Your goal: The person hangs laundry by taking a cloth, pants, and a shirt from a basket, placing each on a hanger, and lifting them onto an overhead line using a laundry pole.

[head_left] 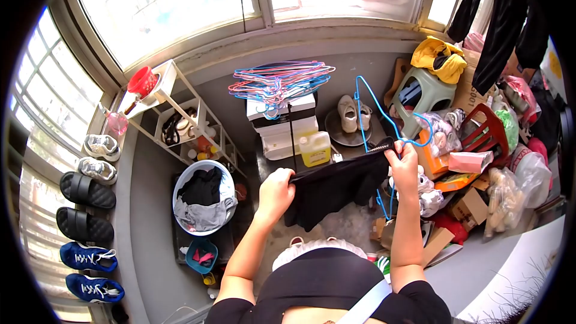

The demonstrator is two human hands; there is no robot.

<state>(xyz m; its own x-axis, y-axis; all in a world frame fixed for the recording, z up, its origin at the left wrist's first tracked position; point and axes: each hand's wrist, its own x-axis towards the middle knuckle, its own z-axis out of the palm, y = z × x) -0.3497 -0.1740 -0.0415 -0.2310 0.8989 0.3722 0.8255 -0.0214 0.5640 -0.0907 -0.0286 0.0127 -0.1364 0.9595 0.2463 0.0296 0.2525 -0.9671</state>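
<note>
A black garment [336,192] is stretched between my two hands in front of my body and hangs down toward the floor. My left hand [277,192] is closed on its left top edge. At the right top corner, my right hand [403,165] grips the cloth, with a blue hanger [362,114] beside and partly behind its fingers. The hanger's hook points right, and its lower part shows beneath the garment. Whether the hanger passes into the cloth is hidden.
Many hangers [279,87] lie on white boxes ahead. A basin of clothes [204,228] and a shelf [198,108] stand left. Shoes [90,258] line the left ledge. A stool [426,93], bags and cartons crowd the right; black trousers [498,30] hang above.
</note>
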